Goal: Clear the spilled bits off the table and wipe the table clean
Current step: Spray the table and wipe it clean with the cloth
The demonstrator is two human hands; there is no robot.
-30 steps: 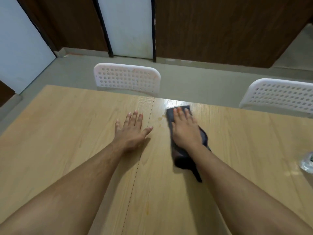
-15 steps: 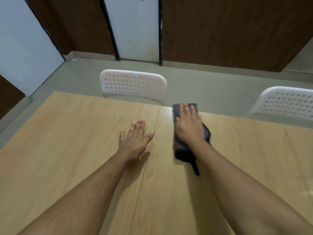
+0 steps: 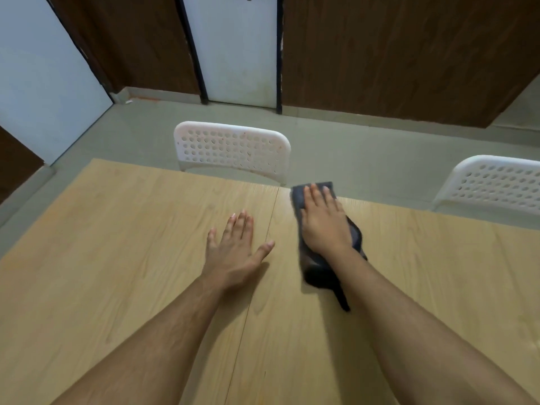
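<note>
Bench (image 3: 122, 258): pale wood, seam down the middle. Two white perforated chairs (image 3: 232, 149) at far edge. Dark cloth (image 3: 314, 264) right of seam, reaching far edge, pressed flat under right hand (image 3: 323, 222), fingers (image 3: 314, 194) straight. Left hand (image 3: 233, 251) flat on wood beside seam, fingers spread, grasping nothing.

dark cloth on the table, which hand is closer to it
Right. The right hand presses flat on the dark cloth; the left hand rests flat on the table beside it, apart.
</note>
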